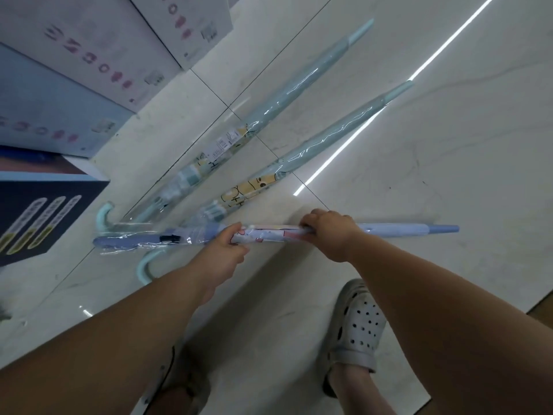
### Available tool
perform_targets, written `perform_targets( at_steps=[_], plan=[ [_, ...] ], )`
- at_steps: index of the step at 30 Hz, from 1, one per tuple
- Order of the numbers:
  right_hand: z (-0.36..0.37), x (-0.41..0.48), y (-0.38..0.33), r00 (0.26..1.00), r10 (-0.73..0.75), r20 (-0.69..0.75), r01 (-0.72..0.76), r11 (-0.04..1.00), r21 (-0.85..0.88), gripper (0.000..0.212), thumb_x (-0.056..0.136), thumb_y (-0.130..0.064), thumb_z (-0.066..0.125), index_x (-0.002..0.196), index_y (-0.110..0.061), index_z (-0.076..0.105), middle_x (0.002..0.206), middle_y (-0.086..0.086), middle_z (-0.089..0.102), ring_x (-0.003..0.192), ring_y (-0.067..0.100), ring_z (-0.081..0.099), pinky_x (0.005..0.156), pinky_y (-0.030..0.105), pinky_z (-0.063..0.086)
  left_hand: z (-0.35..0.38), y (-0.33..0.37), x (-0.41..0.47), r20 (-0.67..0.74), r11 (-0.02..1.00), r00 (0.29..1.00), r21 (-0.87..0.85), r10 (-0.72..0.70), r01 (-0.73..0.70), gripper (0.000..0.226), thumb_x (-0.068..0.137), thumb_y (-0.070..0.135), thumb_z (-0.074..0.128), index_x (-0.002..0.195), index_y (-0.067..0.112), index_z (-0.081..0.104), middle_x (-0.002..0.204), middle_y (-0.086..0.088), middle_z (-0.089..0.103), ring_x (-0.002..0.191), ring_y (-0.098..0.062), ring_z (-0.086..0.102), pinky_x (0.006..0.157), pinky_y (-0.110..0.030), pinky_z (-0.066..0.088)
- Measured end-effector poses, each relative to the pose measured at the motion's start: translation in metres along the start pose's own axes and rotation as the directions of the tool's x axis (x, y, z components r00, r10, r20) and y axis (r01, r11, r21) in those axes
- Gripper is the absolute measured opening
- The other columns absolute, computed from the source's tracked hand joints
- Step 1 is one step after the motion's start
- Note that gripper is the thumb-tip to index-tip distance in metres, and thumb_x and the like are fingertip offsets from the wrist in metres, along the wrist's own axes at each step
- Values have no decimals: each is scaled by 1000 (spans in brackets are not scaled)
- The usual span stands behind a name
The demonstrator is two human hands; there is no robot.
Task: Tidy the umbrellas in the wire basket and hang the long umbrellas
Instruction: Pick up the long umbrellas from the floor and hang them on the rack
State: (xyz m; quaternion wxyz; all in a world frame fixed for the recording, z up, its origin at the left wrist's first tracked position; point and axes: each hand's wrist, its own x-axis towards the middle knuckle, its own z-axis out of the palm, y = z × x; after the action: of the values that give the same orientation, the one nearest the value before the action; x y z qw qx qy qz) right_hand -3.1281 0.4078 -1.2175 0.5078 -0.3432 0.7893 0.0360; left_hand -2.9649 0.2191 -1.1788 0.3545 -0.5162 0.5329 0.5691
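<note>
1. Now, my left fingers are curled round the lilac umbrella near its middle, gripping it through its clear plastic sleeve.
2. My right fingers wrap over the top of the same umbrella a little further toward its tip, knuckles up, and are closed on it.
3. My left hand and right hand sit near each other, with a pink-and-white printed stretch of the folded canopy showing between them.
4. That umbrella runs roughly level across my view, with its handle end to my left and its tip to my right. I cannot tell whether any part of it touches the floor.
5. Beyond it, two teal umbrellas lie on the floor side by side, both in clear sleeves and both slanting away with their tips up to the right. The farther one has a white label on its sleeve.
6. The nearer one shows a yellow cartoon print, and its curved handle pokes out below the lilac umbrella.
7. The floor is pale glossy tile with dark joints, and a bright strip of light is mirrored in it.
8. Stacked pale boxes stand along my left, with a dark box just nearer.
9. A pale perforated clog is on my foot, under my right forearm.
</note>
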Motion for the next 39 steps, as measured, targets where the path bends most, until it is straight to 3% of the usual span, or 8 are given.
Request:
perform_targets(
  at_steps=[6,13,17,25,28,32,36,39],
  plan=[
    [-37,-103,-1,998,22,-52,-19,998,60,34,102,-49,44,125,-30,59,120,-3,57,108,24,59,87,37,41,17,24,-84,53,1000,998,-6,16,-16,53,102,23,53,150,41,38,122,4,58,115,-22,61,89,-36,46],
    [-119,-275,-13,968,159,-195,-139,984,109,28,101,-45,47,123,-35,60,120,-7,60,110,23,61,87,36,40,37,103,-241,114,997,991,-5,76,-76,50,103,25,51,150,40,39,120,6,58,106,-17,64,76,-28,48],
    [-183,-376,-29,929,210,-304,-161,971,178,26,102,-42,48,123,-33,61,120,-7,60,107,23,61,85,37,41,36,169,-348,124,984,979,51,161,-168,50,103,31,51,150,41,36,133,-1,54,111,-22,63,85,-34,50],
    [-294,-554,-82,808,219,-547,-110,968,226,24,103,-35,48,121,-30,63,117,-6,61,102,24,62,81,36,39,19,264,-562,71,903,924,199,375,-382,57,100,33,55,151,47,33,130,-7,59,93,-19,61,68,-27,46],
    [-328,-601,-104,772,189,-607,-49,970,239,24,103,-37,47,119,-29,63,115,-4,61,102,26,63,85,38,41,13,280,-631,13,880,900,200,436,-430,63,97,40,60,152,46,30,122,-2,60,104,-27,66,79,-34,51],
    [-370,-646,-132,707,139,-694,47,969,242,28,104,-40,45,122,-28,63,118,-3,61,106,27,62,92,41,43,-5,297,-706,-93,765,790,340,606,-547,70,94,40,64,154,43,28,147,-3,49,128,-23,56,93,-37,51],
    [-414,-676,-149,647,85,-758,211,935,286,26,103,-40,49,120,-28,64,111,-3,60,102,27,62,89,39,46,-15,301,-770,-220,623,586,367,780,-691,84,93,30,68,151,58,14,129,12,56,92,-18,71,75,-33,55],
    [-448,-698,-164,618,34,-785,396,850,348,24,102,-38,52,117,-26,66,105,-6,58,97,20,60,82,33,46,-13,299,-802,-418,524,422,167,805,-835,95,94,19,67,150,61,3,129,17,54,93,0,69,68,-12,51]
  ],
)
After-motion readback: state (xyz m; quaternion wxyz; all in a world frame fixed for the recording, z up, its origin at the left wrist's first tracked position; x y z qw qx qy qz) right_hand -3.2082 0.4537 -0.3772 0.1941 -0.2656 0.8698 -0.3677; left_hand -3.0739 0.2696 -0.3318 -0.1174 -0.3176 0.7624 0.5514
